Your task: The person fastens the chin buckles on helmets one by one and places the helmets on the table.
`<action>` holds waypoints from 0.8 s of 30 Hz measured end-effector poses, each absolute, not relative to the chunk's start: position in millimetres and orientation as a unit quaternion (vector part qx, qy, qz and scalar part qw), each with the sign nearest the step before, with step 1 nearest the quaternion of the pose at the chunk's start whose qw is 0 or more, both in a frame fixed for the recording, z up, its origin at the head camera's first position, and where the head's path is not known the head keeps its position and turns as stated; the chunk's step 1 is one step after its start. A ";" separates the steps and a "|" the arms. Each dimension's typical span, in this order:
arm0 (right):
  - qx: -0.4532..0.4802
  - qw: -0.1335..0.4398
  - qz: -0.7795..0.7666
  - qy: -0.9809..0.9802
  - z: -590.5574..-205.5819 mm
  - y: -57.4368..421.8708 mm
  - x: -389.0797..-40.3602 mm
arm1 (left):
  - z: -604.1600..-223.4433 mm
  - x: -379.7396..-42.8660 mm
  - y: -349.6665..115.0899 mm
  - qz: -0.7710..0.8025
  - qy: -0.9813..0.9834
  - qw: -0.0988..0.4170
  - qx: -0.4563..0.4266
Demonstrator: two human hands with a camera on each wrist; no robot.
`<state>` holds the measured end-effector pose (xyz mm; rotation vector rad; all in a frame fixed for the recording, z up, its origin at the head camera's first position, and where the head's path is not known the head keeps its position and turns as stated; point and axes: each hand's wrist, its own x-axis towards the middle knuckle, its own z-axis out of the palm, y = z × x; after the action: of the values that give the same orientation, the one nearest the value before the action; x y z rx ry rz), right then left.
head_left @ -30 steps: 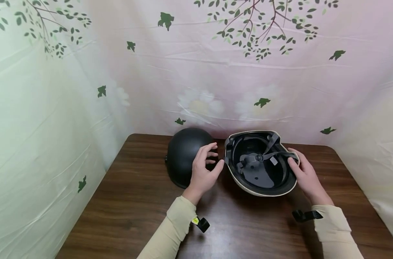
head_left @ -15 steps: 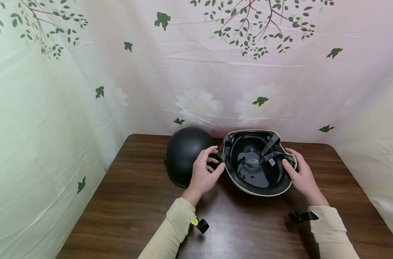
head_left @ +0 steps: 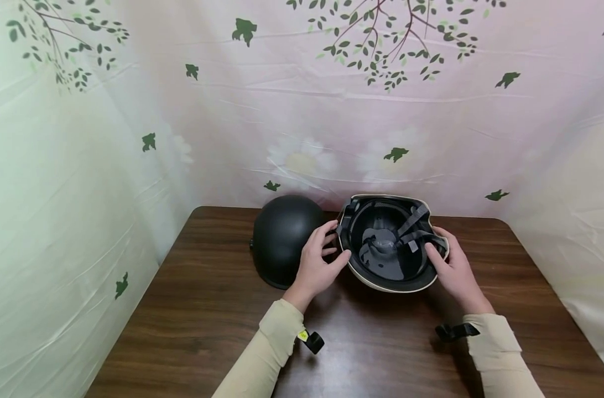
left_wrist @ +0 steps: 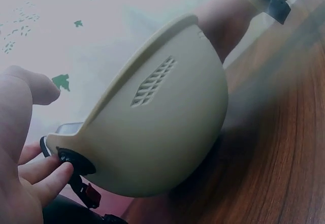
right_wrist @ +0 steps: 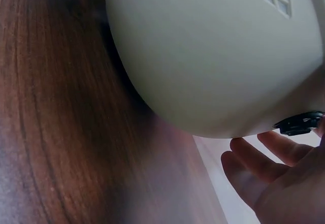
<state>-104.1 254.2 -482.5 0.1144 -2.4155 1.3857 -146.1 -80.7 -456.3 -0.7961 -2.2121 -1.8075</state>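
Observation:
In the head view a cream helmet [head_left: 389, 284] lies crown down on the table, its black padded inside and grey straps [head_left: 414, 218] facing up. My right hand [head_left: 456, 271] grips its right edge, thumb over the rim and fingers outside. At the opposite edge is my left hand [head_left: 322, 257], its fingers loosely bent. The left wrist view shows these fingertips touching a black round fitting [left_wrist: 76, 160] on the helmet's side, with the thumb apart from the rim. A black strap with a red-marked buckle [left_wrist: 91, 196] hangs below them.
A black helmet [head_left: 282, 237] stands dome up, close behind my left hand and left of the cream one. The brown wooden table [head_left: 197, 309] ends against a printed cloth backdrop [head_left: 342, 127], with more cloth at both sides.
My left hand has come right, closer to the cream helmet's edge. The right hand and the helmet have moved slightly left and away from me. The black helmet has stayed put.

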 end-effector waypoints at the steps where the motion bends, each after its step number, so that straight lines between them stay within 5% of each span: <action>1: 0.042 0.180 0.486 -0.854 -481.9 253.9 -105.3 | -456.7 -146.6 -81.1 -0.606 -0.745 0.085 -0.266; 9: 0.042 0.184 0.462 -0.867 -459.5 253.6 -102.9 | -459.3 -145.8 -87.5 -0.597 -0.754 0.096 -0.257; 24: 0.074 0.312 0.451 -0.833 -414.3 230.1 -99.0 | -459.0 -143.6 -86.5 -0.594 -0.756 0.099 -0.256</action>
<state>-99.0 230.1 -414.3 0.1940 -2.1970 1.1906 -143.6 -86.5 -459.0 -0.7584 -2.2357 -1.7578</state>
